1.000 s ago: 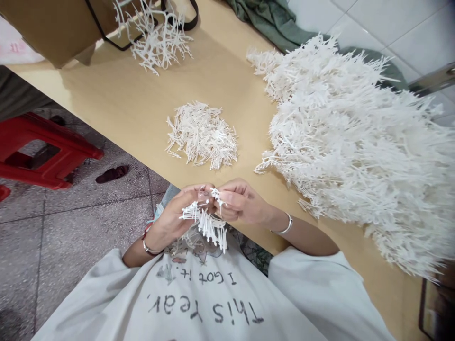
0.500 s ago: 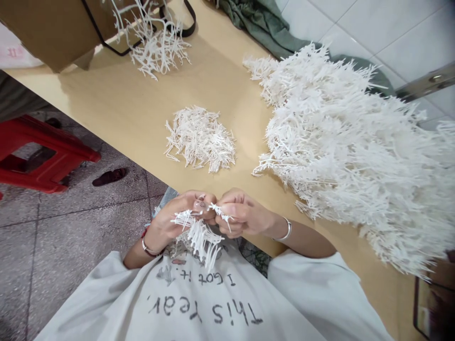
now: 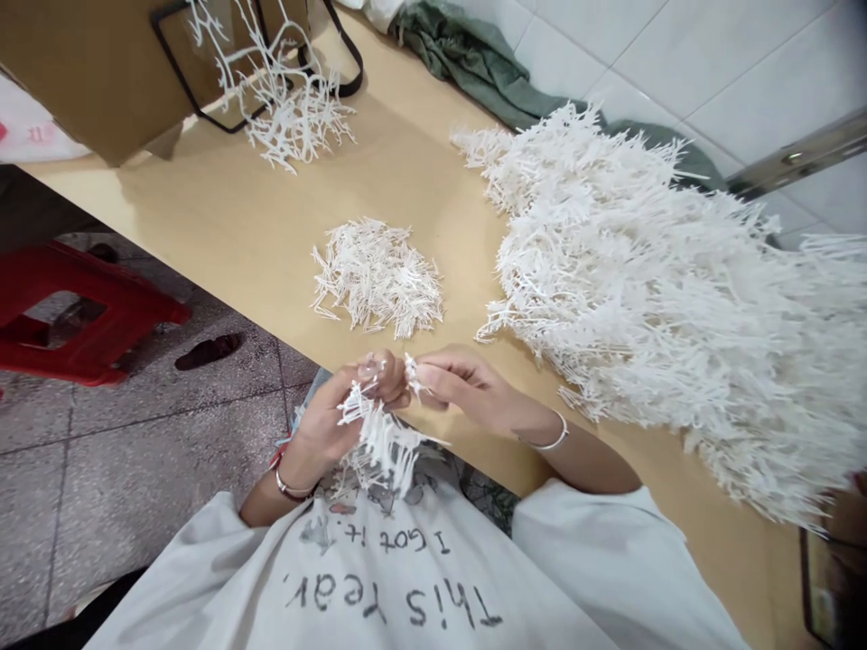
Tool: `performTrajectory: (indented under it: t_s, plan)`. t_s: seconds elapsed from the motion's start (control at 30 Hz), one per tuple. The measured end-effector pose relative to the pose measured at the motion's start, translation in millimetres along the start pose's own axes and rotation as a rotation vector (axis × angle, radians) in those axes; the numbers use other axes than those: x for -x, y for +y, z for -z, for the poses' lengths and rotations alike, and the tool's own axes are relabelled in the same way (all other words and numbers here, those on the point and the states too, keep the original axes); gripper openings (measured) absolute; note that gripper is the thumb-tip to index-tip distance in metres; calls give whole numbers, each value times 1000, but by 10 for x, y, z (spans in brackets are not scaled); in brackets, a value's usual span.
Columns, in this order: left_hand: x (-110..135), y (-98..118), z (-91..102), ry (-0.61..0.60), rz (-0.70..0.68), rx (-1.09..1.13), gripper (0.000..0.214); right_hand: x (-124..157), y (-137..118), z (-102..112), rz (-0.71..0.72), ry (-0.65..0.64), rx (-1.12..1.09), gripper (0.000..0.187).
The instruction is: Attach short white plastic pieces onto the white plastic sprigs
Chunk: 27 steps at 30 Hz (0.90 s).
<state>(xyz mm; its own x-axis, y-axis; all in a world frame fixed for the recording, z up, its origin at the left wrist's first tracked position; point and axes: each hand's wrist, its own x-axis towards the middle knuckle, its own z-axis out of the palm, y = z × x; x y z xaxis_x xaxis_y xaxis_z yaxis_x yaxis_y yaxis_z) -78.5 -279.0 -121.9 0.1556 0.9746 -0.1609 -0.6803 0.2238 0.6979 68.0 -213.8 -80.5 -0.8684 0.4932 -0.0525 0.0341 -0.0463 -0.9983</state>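
Left hand (image 3: 325, 424) closed around a white plastic bunch (image 3: 383, 442) of thin sprigs, held just off the near table (image 3: 223, 235) edge, above the lap and the white shirt (image 3: 406, 578). Right hand (image 3: 467, 393) pinched shut, thumb and forefinger on one small sprig (image 3: 411, 372) at the top of that bunch, right against the left fingertips. Could easily slip: the sprig tiny, the pinch narrow, nothing beneath but cloth and the speckled floor (image 3: 135, 469). Could also snap short if pulled at an angle rather than straight off the stem (thin plastic, likely brittle at the joint). Loose ends of the bunch fanning downward against the shirt, so liable to snag there or tangle with one another and drag extra pieces away. Small pile (image 3: 376, 280) of separated pieces just beyond the hands on the table; big heap (image 3: 664, 298) to the right of it, near, with stray sprigs reaching toward the right wrist and its bracelet (image 3: 552, 441), so a wide elbow sweep likely to knock some off the edge or mix the two. Farther back, a cardboard box (image 3: 95, 72) with bare stems (image 3: 284, 108) in front, a green cloth (image 3: 474, 63), a red stool (image 3: 81, 316) on the floor.
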Motion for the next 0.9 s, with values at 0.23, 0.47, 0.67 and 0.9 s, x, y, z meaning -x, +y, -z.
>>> performTrajectory:
  t_s: [0.23,0.47,0.67,0.9]
  plan:
    - [36,-38,151,205,-193,-118,24,-273,43,402,72,335,1031,40]
    - [43,-55,207,298,-288,-198,15,-478,158,592,2,389,1330,50]
    - [41,-40,192,252,-349,-181,11,-527,154,569,-10,479,1564,55]
    - [49,-34,193,214,-399,-271,16,-520,207,607,171,596,1477,28]
